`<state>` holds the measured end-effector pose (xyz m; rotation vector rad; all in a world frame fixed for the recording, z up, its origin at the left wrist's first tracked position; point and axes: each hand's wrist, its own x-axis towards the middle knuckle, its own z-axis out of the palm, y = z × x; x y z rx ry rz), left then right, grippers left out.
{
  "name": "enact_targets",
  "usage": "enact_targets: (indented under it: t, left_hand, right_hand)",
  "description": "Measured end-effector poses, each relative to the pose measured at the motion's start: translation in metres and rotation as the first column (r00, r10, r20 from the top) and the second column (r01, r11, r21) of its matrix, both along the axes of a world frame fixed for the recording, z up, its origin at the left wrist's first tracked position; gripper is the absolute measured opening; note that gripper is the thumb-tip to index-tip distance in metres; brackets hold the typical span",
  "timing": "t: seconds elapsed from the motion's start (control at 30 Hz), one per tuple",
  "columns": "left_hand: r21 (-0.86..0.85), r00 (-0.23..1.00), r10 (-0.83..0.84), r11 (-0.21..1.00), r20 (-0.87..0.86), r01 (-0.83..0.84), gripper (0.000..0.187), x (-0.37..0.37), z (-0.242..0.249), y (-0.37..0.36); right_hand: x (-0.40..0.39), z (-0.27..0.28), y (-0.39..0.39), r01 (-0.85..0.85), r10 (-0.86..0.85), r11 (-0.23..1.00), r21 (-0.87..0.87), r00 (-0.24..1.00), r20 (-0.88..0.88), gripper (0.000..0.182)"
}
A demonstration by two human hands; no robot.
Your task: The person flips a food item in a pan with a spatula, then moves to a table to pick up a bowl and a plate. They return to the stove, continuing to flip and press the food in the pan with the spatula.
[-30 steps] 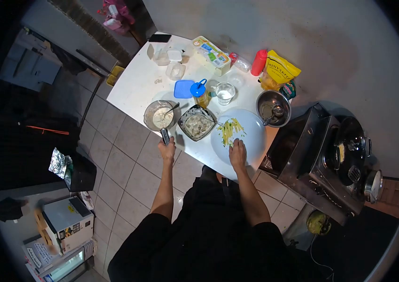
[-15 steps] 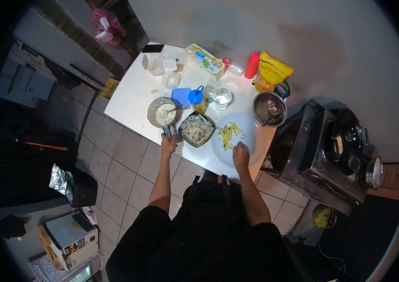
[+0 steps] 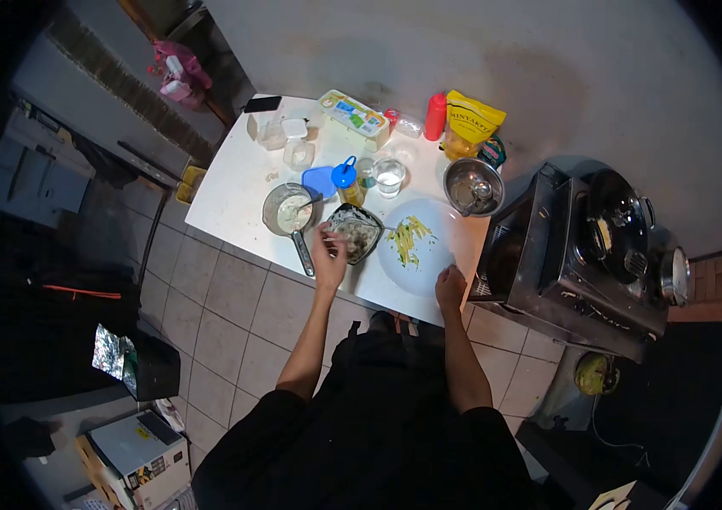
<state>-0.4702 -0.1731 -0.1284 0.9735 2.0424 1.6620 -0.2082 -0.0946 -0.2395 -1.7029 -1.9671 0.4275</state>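
My left hand (image 3: 329,255) is at the near-left rim of a square black bowl (image 3: 369,247), its fingers apart and no held object visible. The bowl holds a pale, lumpy mixture with a utensil in it. Just left stands a saucepan (image 3: 269,210) with creamy white liquid and a spoon inside; its dark handle (image 3: 303,253) points toward me. My right hand (image 3: 450,286) is closed at the lower-right rim of a large white plate (image 3: 446,238); whatever is in its fingers is hidden. Yellow-green strips (image 3: 410,241) lie in a loose pile on the plate.
Behind the bowl are a blue-capped bottle (image 3: 348,185), a glass of water (image 3: 389,177) and a blue lid (image 3: 318,182). A metal bowl (image 3: 473,187), red bottle (image 3: 436,119) and yellow oil pouch (image 3: 472,119) stand at back right. The stove (image 3: 560,255) is to the right.
My left hand has let go of the saucepan handle and moved right to the black bowl. My right hand has drawn back from the strips to the plate's near-right rim.
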Motion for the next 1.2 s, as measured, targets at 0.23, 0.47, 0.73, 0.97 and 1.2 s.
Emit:
enact_targets:
  t: [0.23,0.47,0.73,0.97,1.2]
  left_hand:
    - [-0.18,0.823,-0.549,0.803,0.148,0.568,0.027,0.043,-0.01,0.009]
    - [-0.215,0.655,-0.708,0.618,0.265,0.756,0.022,0.083,-0.032,0.014]
    - [-0.204,0.612,-0.697,0.582,0.374,0.787,0.013,0.144,0.013,0.05]
    - [-0.05,0.364,-0.769,0.399,0.526,0.916,0.026,0.252,0.088,0.099]
    - [0.18,0.704,-0.634,0.77,0.321,0.612,0.025,0.376,0.118,0.154]
  right_hand:
    - [0.019,-0.003,-0.012,0.09,-0.085,0.996,0.021,0.984,-0.157,0.015]
    - [0.043,0.012,-0.014,0.179,-0.187,0.982,-0.052,0.951,-0.246,0.01]
    - [0.088,0.076,0.023,-0.012,-0.121,0.974,-0.228,0.819,-0.56,0.007]
    - [0.214,0.217,0.053,-0.622,0.357,0.69,-0.371,0.737,-0.573,0.018]
    - [0.356,0.302,0.085,-0.697,0.427,0.636,-0.333,0.676,-0.6,0.017]
